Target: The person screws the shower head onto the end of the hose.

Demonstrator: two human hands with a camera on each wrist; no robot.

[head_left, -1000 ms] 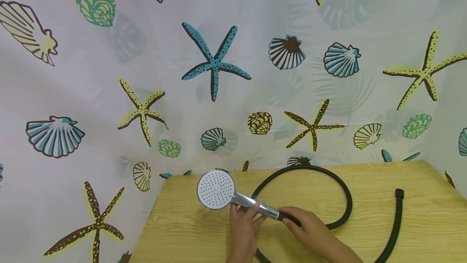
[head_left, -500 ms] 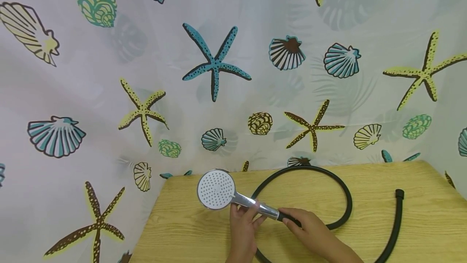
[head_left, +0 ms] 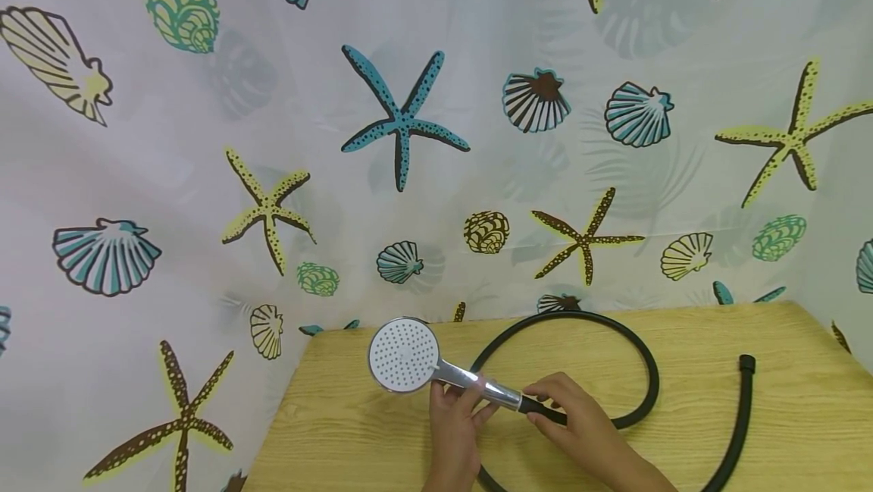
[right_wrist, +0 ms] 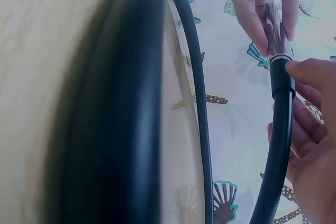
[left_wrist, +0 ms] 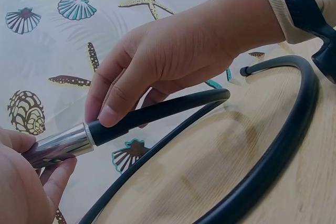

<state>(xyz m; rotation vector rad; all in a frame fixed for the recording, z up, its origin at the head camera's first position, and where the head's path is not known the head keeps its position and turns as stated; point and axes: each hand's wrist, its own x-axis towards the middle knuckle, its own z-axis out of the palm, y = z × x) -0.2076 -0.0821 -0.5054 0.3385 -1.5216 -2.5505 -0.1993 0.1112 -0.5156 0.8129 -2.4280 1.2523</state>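
A chrome shower head (head_left: 404,354) with a round white spray face is held above the table in the head view, its face toward me and its handle slanting down to the right. My left hand (head_left: 453,431) grips the chrome handle from below with fingertips and thumb. At the handle's lower end, a black shower hose (head_left: 566,314) meets the chrome. My right hand (head_left: 583,424) pinches the hose's black collar (left_wrist: 107,132) right beside that joint, thumb on the near side and fingers behind. Threads inside the joint are hidden.
The hose loops across the wooden table (head_left: 341,416), and its free end (head_left: 747,361) lies at the right. Behind the table hangs a white curtain (head_left: 464,166) printed with shells and starfish. Part of the hose runs close to the right wrist camera.
My right hand's fingers have lifted and spread a little around the hose collar, shifting slightly upward. The shower head and my left hand stay in place.
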